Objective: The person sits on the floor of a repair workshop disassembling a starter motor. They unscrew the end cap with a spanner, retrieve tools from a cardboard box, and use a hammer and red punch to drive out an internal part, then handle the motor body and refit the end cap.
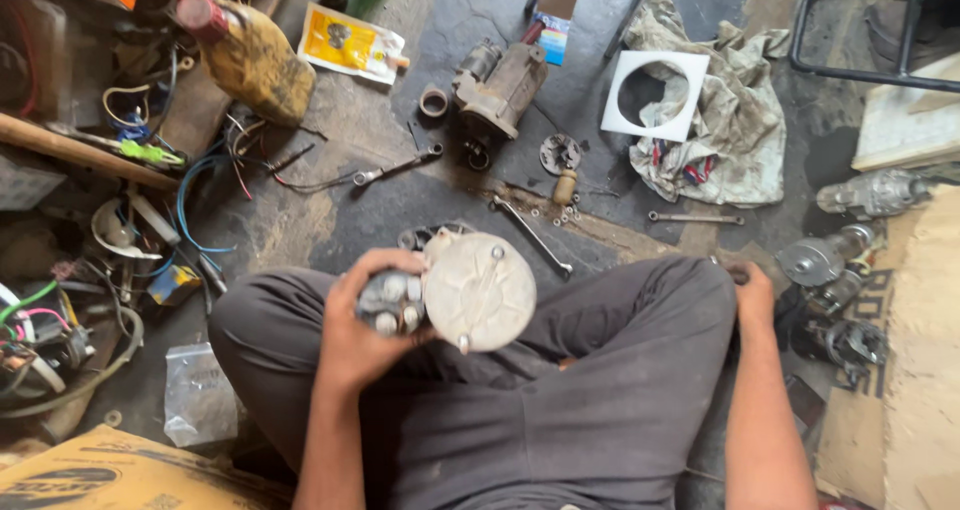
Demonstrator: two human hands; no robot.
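Note:
I sit cross-legged on the floor. My left hand (362,322) grips a grey starter motor (470,290) upright over my lap, its round end cap facing up and its terminal studs against my fingers. My right hand (753,292) reaches past my right knee toward the floor; its fingers are hidden behind my leg, close to several grey motor parts (825,260). A second starter housing (497,85) lies on the floor ahead, with a ring (433,102) beside it.
Two spanners (530,234) (397,168) and a thin spanner (696,217) lie on the dark floor among small bolts. A dirty cloth (735,120) carries a white square plate with a round hole (655,95). Wires and clutter crowd the left; cardboard (920,370) lies right.

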